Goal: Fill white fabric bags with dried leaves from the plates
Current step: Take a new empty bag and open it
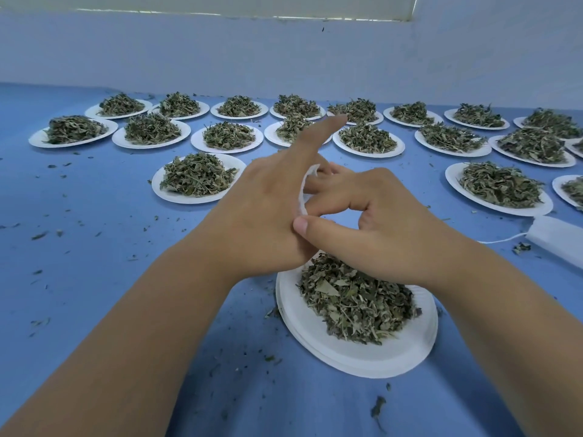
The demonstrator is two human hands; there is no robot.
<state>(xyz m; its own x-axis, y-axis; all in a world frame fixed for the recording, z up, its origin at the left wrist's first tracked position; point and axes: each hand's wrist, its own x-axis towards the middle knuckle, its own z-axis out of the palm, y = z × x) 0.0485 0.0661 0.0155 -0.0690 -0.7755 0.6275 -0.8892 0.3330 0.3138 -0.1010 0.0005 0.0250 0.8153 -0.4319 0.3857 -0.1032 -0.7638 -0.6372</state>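
My left hand (268, 212) and my right hand (378, 228) meet above the nearest white paper plate (347, 357), which is the top of a small stack and carries a heap of dried leaves (353, 307). Between the hands a white fabric bag (302, 197) shows only as a thin curved edge. The bag lies against my left palm; that hand's index finger points up and away, and its other fingers are hidden. My right thumb and curled index finger pinch the bag's edge. Whether leaves are in the bag is hidden.
Several more plates of dried leaves (198, 178) stand in rows across the blue cloth (94, 247) up to the pale wall at the back. Another white bag with a string (555, 241) lies at the right. Leaf crumbs are scattered over the cloth.
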